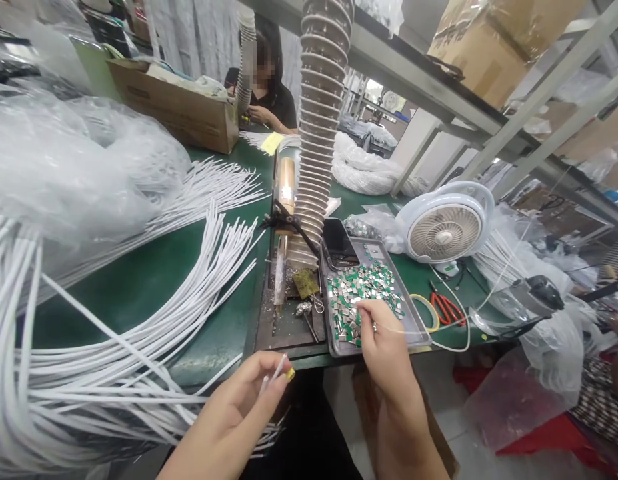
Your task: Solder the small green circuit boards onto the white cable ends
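Green workbench with white cable bundles, a cardboard box, a metal tray, a fan, red pliers

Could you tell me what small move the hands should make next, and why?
Probably the right hand should pick one small metal piece from the grey tray, since its fingertips are at that pile, while the left hand holds up a white cable with a small gold-coloured piece at its end.

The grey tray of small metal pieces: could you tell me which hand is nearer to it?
Right hand, which is over the tray; the left hand is apart, below its left corner.
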Available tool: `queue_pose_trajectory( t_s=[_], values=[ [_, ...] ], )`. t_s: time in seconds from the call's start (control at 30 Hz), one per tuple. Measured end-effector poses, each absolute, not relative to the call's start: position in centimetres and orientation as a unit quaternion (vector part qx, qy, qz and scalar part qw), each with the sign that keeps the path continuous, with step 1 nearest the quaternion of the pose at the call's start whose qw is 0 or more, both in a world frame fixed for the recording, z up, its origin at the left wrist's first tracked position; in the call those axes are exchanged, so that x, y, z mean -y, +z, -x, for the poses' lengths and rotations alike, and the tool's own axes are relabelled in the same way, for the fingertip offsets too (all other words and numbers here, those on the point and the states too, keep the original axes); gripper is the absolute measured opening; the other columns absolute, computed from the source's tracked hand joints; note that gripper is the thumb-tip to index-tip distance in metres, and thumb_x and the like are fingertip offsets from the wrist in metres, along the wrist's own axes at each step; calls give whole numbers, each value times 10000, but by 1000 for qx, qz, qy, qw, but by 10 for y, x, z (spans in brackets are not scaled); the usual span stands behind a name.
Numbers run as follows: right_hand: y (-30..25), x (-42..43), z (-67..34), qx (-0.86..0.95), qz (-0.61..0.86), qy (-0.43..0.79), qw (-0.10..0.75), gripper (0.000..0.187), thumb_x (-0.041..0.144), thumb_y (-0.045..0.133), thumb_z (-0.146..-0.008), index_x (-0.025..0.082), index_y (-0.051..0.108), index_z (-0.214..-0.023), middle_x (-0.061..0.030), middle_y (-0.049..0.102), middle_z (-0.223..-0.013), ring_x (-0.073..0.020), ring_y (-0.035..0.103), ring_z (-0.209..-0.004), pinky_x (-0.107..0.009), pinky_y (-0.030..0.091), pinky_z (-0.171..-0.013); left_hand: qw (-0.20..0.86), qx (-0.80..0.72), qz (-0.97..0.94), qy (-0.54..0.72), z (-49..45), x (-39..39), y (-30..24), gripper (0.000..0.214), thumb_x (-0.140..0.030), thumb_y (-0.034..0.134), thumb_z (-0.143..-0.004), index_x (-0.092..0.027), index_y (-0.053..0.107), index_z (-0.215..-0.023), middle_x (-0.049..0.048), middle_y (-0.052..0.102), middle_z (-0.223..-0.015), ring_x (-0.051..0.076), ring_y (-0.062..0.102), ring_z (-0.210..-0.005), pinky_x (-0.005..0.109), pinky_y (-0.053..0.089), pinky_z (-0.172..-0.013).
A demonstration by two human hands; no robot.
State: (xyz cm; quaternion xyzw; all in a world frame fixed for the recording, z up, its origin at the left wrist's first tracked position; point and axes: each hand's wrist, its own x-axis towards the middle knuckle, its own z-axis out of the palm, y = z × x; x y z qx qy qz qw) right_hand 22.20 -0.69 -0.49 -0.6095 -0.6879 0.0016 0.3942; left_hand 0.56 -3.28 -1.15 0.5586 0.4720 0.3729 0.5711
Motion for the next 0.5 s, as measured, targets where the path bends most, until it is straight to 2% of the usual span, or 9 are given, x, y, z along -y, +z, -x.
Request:
queue_pose_trajectory(
  t_s=[0.07, 0.13, 0.33, 0.5],
  values=[
    [-3, -5, -229, 708, 641, -5, 296, 231, 128, 395, -890, 173, 620, -917, -68, 661, -864, -187, 618, -827, -321, 498, -760, 572, -476, -558, 368, -3, 32, -12, 228, -467, 562, -813, -269, 650, -884, 16, 640, -812, 210, 577, -806, 268, 479, -758],
    [-3, -14, -234, 717, 651, -2, 251, 217, 108, 424, -862, 175, 630, -881, -56, 660, -834, -186, 614, -802, -307, 489, -742, 573, -480, -555, 364, -2, 31, -14, 252, -485, 552, -816, -265, 644, -896, 20, 632, -821, 205, 558, -787, 277, 466, -754],
    [-2, -25, -234, 721, 669, -3, 181, 161, 92, 496, -827, 181, 627, -798, -47, 644, -800, -180, 599, -751, -267, 444, -680, 600, -484, -517, 372, -3, 28, -21, 255, -490, 539, -825, -244, 603, -831, -23, 495, -687, 172, 465, -674, 266, 414, -661],
    [0, -27, -232, 721, 678, -22, 141, 169, 104, 497, -841, 187, 620, -759, -54, 619, -779, -187, 582, -727, -271, 406, -646, 615, -479, -489, 392, -5, 25, -24, 267, -475, 563, -809, -236, 529, -695, -12, 492, -709, 179, 455, -708, 278, 402, -683]
  ],
)
